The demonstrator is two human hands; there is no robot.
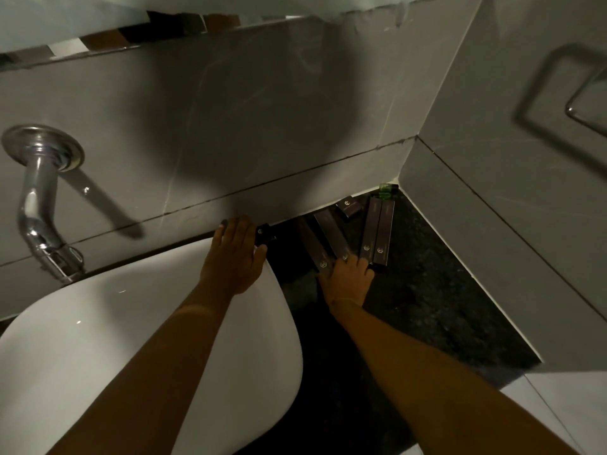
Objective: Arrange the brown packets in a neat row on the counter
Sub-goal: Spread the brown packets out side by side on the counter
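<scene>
The head view looks down at a dark, speckled counter [427, 290] tucked into a corner of smooth grey walls. Four long brown packets lie there, flat and thin like little boxes. Two on the right [377, 234] sit side by side, touching and straight, so they already look like part of a row. Two on the left [328, 239] lean at a slant, and they probably still need turning. The right hand [348, 280] rests at the near ends of the slanted packets, fingers spread and pressing down on them, likely to slide them straight; it is not clamped around anything. The left hand [235, 254] is flat and open, fingers close together, by the rim of the round white sink [131, 339], just beside a small dark box [264, 234] by the wall. Another small brown box [348, 206] lies behind the packets. A shiny metal tap [39, 205] curves out of the wall.
</scene>
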